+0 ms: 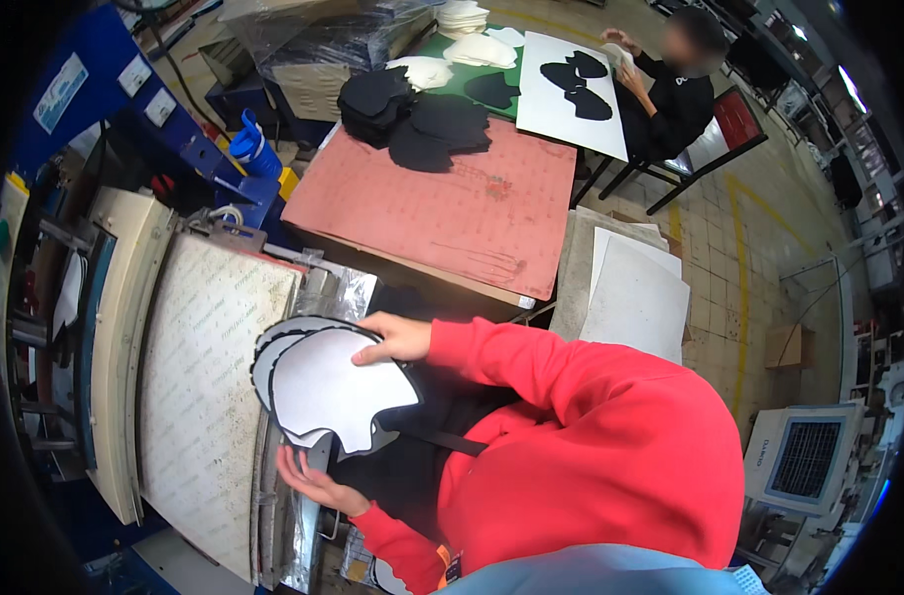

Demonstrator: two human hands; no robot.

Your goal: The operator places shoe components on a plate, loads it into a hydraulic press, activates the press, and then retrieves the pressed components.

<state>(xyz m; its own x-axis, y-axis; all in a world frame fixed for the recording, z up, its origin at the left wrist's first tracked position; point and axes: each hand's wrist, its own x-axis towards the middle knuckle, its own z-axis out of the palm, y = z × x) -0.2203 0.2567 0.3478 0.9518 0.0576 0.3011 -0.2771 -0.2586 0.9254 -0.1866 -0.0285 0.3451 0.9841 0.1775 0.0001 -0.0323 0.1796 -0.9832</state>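
Note:
My right hand (397, 338) grips the edge of a small stack of flat cut-out pieces (338, 382), its thumb on the top sheet and its fingers hidden underneath. The pieces are white to pale grey with dark edges, rounded at one side and notched at the other. They are fanned a little, with lower ones showing at the left. Just below the stack, my left hand (321, 488) is open, palm up and fingers apart, close to the lower edge. Beside both hands lies the press bed (209, 382), a pale, worn board in a metal frame.
A pink-topped table (432, 213) carries black cut-out pieces (377, 104). Behind it, white pieces (480, 50) lie on a green surface. A person (675, 89) sits by a white board (561, 109). Large sheets (635, 297) lean near my right arm; a blue jug (253, 147) stands by the machine.

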